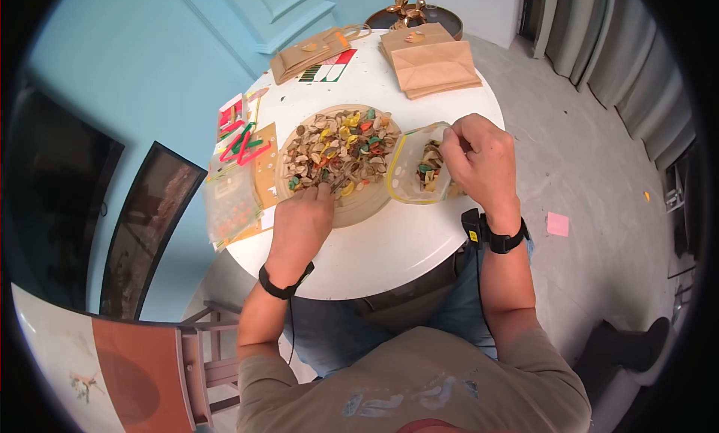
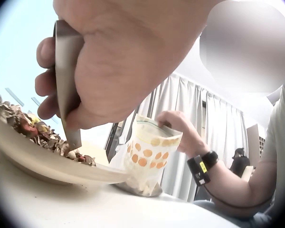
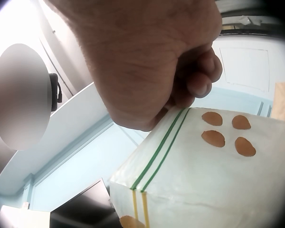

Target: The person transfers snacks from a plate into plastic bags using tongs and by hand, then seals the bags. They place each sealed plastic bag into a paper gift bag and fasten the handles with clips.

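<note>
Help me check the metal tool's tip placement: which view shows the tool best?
The left wrist view: the left hand grips the flat metal tool, its tip in the shell mix on the plate. In the head view the hand hides it almost entirely. The right wrist view shows none of it.

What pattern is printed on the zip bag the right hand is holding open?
The zip bag is translucent white with orange oval spots and green and yellow stripes at its rim; the right wrist view shows it best.

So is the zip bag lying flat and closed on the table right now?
No, the right hand holds the zip bag open at its rim, upright beside the plate.
</note>
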`<state>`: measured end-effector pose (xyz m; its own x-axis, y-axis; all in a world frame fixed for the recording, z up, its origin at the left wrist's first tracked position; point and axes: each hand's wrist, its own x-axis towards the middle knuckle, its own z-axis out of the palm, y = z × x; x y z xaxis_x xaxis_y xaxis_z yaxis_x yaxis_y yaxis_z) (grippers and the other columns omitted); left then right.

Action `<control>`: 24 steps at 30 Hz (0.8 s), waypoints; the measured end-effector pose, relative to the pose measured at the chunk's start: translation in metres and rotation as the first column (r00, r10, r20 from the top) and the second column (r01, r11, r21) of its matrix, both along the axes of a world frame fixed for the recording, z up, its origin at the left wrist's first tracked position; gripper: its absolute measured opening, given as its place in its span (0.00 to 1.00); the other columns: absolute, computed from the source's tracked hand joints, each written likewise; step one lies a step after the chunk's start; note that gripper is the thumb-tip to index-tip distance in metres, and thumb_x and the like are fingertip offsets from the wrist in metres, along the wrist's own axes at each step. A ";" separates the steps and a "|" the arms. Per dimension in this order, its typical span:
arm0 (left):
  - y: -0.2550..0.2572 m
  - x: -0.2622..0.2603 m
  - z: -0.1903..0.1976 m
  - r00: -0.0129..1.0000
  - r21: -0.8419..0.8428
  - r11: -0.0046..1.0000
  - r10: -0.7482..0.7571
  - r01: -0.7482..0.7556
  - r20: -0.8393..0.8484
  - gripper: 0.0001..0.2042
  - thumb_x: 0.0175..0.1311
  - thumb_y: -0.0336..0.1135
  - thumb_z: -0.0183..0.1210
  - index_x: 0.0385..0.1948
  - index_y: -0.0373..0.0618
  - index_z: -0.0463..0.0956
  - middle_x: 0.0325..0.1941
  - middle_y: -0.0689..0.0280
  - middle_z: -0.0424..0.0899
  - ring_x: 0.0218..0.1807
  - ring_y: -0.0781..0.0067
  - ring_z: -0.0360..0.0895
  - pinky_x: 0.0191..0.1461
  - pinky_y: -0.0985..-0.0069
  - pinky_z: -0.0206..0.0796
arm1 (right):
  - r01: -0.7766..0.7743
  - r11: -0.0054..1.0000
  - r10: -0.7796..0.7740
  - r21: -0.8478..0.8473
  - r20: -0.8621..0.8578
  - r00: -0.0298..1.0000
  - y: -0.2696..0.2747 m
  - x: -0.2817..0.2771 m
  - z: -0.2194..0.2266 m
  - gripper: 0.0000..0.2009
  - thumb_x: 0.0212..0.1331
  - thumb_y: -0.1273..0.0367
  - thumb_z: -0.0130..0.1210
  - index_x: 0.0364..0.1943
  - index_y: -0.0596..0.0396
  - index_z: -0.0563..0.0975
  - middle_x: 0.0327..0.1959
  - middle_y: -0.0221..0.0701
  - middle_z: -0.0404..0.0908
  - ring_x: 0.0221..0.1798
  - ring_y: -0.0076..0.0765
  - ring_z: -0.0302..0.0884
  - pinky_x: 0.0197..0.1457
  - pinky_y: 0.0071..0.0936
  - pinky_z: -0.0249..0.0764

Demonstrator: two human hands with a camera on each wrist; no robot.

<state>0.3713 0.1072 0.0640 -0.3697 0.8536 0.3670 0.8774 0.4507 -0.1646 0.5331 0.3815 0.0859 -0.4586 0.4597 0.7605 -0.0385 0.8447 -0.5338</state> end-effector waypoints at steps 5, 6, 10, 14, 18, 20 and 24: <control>-0.012 0.003 0.009 0.975 0.228 0.973 -0.007 -0.044 0.221 0.08 0.73 0.34 0.70 0.44 0.40 0.86 0.29 0.52 0.87 0.34 0.44 0.87 0.37 0.56 0.78 | -0.008 1.000 0.008 0.006 0.006 1.000 -0.001 -0.001 0.000 0.05 0.58 0.75 0.64 0.27 0.62 0.83 0.24 0.42 0.82 0.24 0.49 0.80 0.32 0.40 0.79; -0.013 0.005 0.012 0.960 0.270 0.959 0.004 -0.083 0.280 0.07 0.73 0.33 0.71 0.44 0.39 0.87 0.30 0.51 0.87 0.33 0.42 0.87 0.36 0.55 0.78 | -0.008 1.000 0.008 0.012 0.011 1.000 -0.002 -0.002 0.000 0.05 0.58 0.75 0.64 0.27 0.61 0.83 0.25 0.41 0.82 0.24 0.49 0.81 0.32 0.40 0.79; -0.008 0.020 0.028 0.929 0.391 0.912 -0.033 -0.123 0.370 0.07 0.72 0.32 0.72 0.45 0.38 0.89 0.32 0.48 0.88 0.33 0.42 0.87 0.36 0.55 0.77 | -0.016 1.000 0.016 0.017 -0.002 1.000 -0.003 -0.003 -0.001 0.05 0.58 0.75 0.64 0.27 0.61 0.82 0.25 0.41 0.82 0.25 0.49 0.81 0.33 0.40 0.79; 0.004 0.039 0.041 0.916 0.412 0.909 -0.110 -0.064 0.385 0.08 0.72 0.31 0.72 0.46 0.38 0.89 0.31 0.50 0.89 0.32 0.44 0.88 0.36 0.56 0.78 | -0.021 1.000 0.021 0.010 0.007 1.000 -0.004 -0.003 -0.001 0.05 0.59 0.75 0.64 0.26 0.61 0.82 0.25 0.42 0.82 0.25 0.50 0.81 0.33 0.40 0.79; 0.026 0.053 0.037 0.874 0.352 0.933 -0.235 0.080 0.425 0.11 0.72 0.35 0.72 0.49 0.38 0.89 0.33 0.52 0.91 0.33 0.47 0.89 0.38 0.56 0.80 | -0.024 0.999 0.024 0.024 -0.006 1.000 -0.003 -0.006 -0.003 0.06 0.58 0.74 0.65 0.26 0.61 0.82 0.24 0.42 0.81 0.25 0.50 0.80 0.33 0.41 0.79; 0.030 0.054 0.031 0.849 0.296 0.950 -0.235 0.098 0.473 0.13 0.70 0.34 0.74 0.50 0.36 0.89 0.33 0.52 0.90 0.30 0.47 0.86 0.36 0.64 0.77 | -0.029 0.999 0.029 0.020 -0.008 1.000 -0.003 -0.006 -0.002 0.06 0.59 0.74 0.65 0.26 0.61 0.82 0.24 0.42 0.81 0.25 0.50 0.80 0.33 0.41 0.78; 0.006 0.047 0.038 0.783 0.238 0.971 -0.157 0.013 0.602 0.12 0.74 0.36 0.72 0.48 0.34 0.88 0.32 0.55 0.92 0.27 0.58 0.88 0.32 0.66 0.77 | -0.028 1.000 0.028 0.014 -0.032 0.999 -0.001 -0.004 -0.002 0.06 0.59 0.74 0.65 0.26 0.62 0.82 0.24 0.42 0.81 0.24 0.50 0.79 0.32 0.41 0.78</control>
<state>0.4185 0.1128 0.1024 -0.5070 0.8217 0.2603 0.7950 0.3290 0.5097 0.5291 0.3808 0.0839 -0.4463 0.4364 0.7813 -0.0793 0.8503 -0.5203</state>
